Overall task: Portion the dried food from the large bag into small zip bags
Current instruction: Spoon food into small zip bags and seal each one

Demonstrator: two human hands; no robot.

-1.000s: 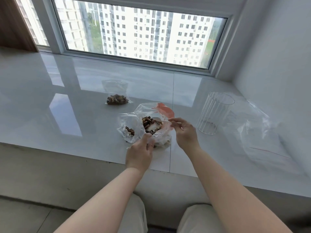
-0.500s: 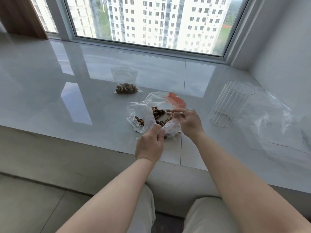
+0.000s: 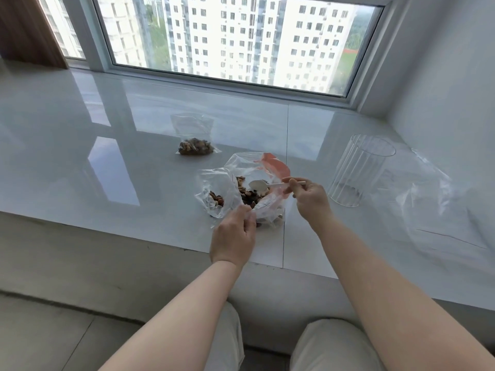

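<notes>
Below, each item is placed relative to the large bag.

Large bag (image 3: pixel 263 171): clear plastic with an orange-red patch on its far side, lying open on the glossy white sill (image 3: pixel 107 162); it holds brown and tan dried food (image 3: pixel 247 195).

Small zip bag (image 3: pixel 217 194): clear, open, touching the large bag's left side; a small heap of the same dried food sits in its lower part.

Left hand (image 3: pixel 233 236): just in front of the large bag; thumb and forefinger are pressed together on plastic where the two bags meet. Whether they grip one bag's edge or both cannot be told.

Right hand (image 3: pixel 309 199): just right of the large bag; thumb and fingertips pinch the handle end of the spoon, the other fingers curled.

Spoon (image 3: pixel 263 185): white plastic, handle roughly level, bowl over the dried food inside the large bag's mouth; the bowl looks empty.

Filled small bag (image 3: pixel 194 137): behind and to the left of the large bag, apart from it, lying on the sill with dried food at its near end.

Ribbed clear cup (image 3: pixel 359 170): upright, to the right of the large bag, beyond the right hand.

Loose clear bags (image 3: pixel 428 199): crumpled, farther right than the cup.

Window (image 3: pixel 235 38): well behind the large bag, showing apartment blocks.
</notes>
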